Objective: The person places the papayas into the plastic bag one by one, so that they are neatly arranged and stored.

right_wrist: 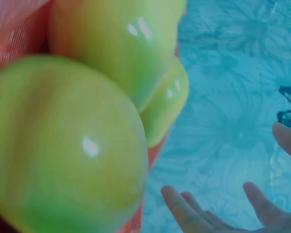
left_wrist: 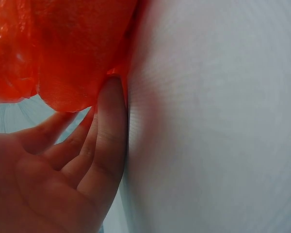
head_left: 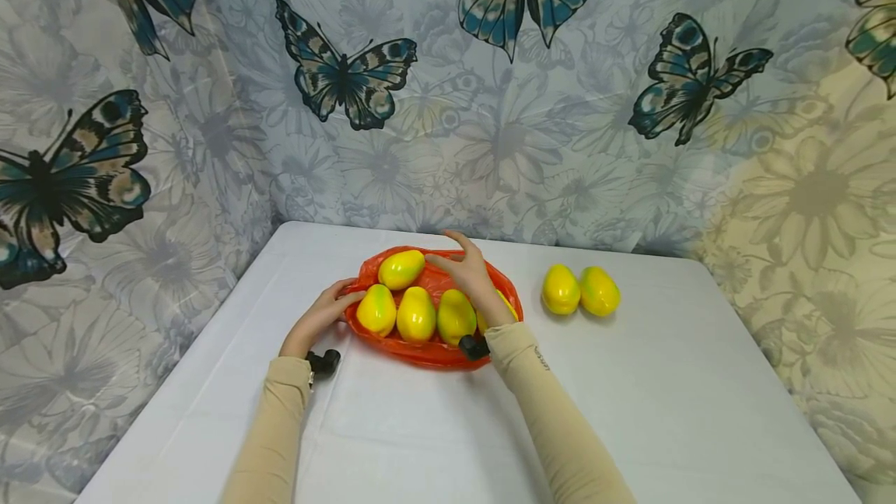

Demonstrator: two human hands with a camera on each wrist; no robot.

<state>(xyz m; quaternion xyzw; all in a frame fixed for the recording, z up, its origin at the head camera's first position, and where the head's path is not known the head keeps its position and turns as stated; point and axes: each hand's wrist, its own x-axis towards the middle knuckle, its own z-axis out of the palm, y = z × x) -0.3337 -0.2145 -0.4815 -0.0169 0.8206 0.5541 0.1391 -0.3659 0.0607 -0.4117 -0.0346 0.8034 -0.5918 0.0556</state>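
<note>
A red plastic bag [head_left: 420, 356], its mouth spread wide, lies on the white table with several yellow-green mangoes [head_left: 416, 315] inside. My left hand [head_left: 327, 316] is at the bag's left side, touching it. In the left wrist view its fingers [left_wrist: 109, 131] reach fairly straight along the table to the bag's lower edge, where the tips are partly hidden. Above the bag's back right part, my right hand [head_left: 470, 267] has its fingers spread and holds nothing. The right wrist view shows those fingers [right_wrist: 186, 211] apart from the nearby mangoes [right_wrist: 72, 145]. My right wrist partly covers one mango.
Two more mangoes, one left [head_left: 561, 289] and one right [head_left: 600, 292], sit side by side on the table, right of the bag. Behind the white table [head_left: 630, 411] hangs a floral backdrop [head_left: 504, 146] with butterflies. A small black camera [head_left: 323, 364] is on my left wrist.
</note>
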